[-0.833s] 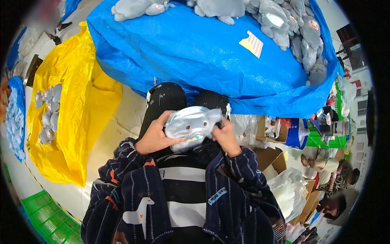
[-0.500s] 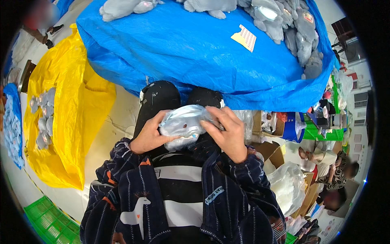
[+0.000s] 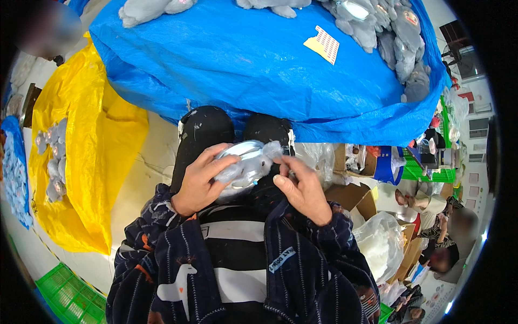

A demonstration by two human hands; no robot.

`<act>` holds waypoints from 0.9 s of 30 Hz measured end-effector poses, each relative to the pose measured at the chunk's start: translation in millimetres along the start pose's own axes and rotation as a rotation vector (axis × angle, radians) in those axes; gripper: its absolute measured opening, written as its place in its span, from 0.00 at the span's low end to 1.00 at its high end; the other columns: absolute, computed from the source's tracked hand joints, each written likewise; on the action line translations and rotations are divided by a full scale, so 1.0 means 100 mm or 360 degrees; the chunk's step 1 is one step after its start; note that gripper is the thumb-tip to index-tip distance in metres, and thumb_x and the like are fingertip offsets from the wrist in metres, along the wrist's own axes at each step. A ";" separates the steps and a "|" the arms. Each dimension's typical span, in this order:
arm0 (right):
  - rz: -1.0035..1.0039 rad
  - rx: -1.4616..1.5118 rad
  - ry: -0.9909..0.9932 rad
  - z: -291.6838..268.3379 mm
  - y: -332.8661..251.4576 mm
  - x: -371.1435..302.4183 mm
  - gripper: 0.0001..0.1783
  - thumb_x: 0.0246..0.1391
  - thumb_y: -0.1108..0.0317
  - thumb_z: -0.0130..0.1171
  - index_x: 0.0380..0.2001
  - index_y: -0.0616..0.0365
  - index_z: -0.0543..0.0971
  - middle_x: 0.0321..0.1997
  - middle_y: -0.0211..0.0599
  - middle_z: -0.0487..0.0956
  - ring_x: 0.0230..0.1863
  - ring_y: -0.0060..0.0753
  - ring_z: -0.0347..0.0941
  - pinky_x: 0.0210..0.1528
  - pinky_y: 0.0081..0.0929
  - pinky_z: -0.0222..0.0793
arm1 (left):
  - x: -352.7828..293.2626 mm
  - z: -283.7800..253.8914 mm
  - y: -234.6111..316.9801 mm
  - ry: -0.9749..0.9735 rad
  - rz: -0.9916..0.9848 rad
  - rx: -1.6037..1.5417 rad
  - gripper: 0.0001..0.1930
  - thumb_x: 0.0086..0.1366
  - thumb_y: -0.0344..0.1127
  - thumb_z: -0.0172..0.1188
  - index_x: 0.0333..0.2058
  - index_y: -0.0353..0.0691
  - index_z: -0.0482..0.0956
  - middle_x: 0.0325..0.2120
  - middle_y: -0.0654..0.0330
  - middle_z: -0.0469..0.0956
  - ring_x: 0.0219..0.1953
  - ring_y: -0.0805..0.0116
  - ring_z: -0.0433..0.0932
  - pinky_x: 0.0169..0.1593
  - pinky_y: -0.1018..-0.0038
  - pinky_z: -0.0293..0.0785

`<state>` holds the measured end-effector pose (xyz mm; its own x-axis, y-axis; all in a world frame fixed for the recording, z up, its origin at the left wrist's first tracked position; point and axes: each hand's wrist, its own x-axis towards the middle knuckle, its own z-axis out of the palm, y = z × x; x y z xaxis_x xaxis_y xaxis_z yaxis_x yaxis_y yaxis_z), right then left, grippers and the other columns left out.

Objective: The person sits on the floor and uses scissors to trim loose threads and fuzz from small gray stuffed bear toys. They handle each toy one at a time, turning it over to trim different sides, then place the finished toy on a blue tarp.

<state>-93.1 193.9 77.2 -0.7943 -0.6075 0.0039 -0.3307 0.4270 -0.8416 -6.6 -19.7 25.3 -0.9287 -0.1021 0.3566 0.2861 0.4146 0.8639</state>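
Observation:
A grey plush toy [image 3: 253, 167] with a dark eye and shiny pale-blue fabric along its upper side is held over my lap. My left hand [image 3: 202, 175] grips its left part, fingers over the top. My right hand [image 3: 303, 186] is at the toy's right end, thumb and forefinger apart. Its fingertips are close to the toy's fluffy tip; whether they touch it I cannot tell. The toy's underside is hidden.
Beyond my knees a blue tarp [image 3: 226, 70] bears several grey plush toys [image 3: 356, 21] and a sticker sheet [image 3: 324, 45]. A yellow sack [image 3: 86, 200] with more toys stands left. Cardboard boxes [image 3: 353, 197], a clear plastic bag [image 3: 380, 248] and people are at right.
The plush toy has turned, so its eye now faces right. My left fingers have moved over its top. My right hand has loosened from the toy and shifted slightly down.

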 end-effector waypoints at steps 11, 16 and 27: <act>0.0002 -0.0274 0.0095 0.04 -0.03 0.03 0.14 0.55 0.64 0.56 0.36 0.67 0.76 0.30 0.50 0.76 0.28 0.48 0.73 0.29 0.33 0.67 | 0.02 0.06 0.10 -0.0053 0.0213 0.0265 0.20 0.47 0.20 0.59 0.42 0.40 0.78 0.43 0.49 0.74 0.41 0.53 0.77 0.43 0.69 0.73; -0.0096 0.0045 0.0364 0.15 0.01 0.05 0.10 0.51 0.72 0.59 0.36 0.67 0.77 0.26 0.45 0.76 0.24 0.35 0.72 0.26 0.26 0.65 | 0.11 0.01 0.05 0.0093 -0.0257 -0.0024 0.13 0.59 0.34 0.59 0.40 0.31 0.75 0.35 0.49 0.76 0.33 0.59 0.78 0.38 0.74 0.72; -0.0362 -0.0492 0.0204 0.31 0.05 0.02 0.12 0.47 0.65 0.63 0.33 0.59 0.78 0.22 0.37 0.73 0.19 0.41 0.71 0.19 0.31 0.66 | 0.05 -0.01 -0.13 0.0096 -0.0739 -0.0636 0.14 0.65 0.38 0.54 0.42 0.32 0.74 0.30 0.63 0.77 0.32 0.81 0.70 0.35 0.80 0.69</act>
<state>-80.5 174.2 55.9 -0.7341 -0.6293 0.2551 -0.6274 0.4848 -0.6094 -14.3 -26.1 16.1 -0.9658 -0.2466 -0.0796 -0.0680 -0.0554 0.9961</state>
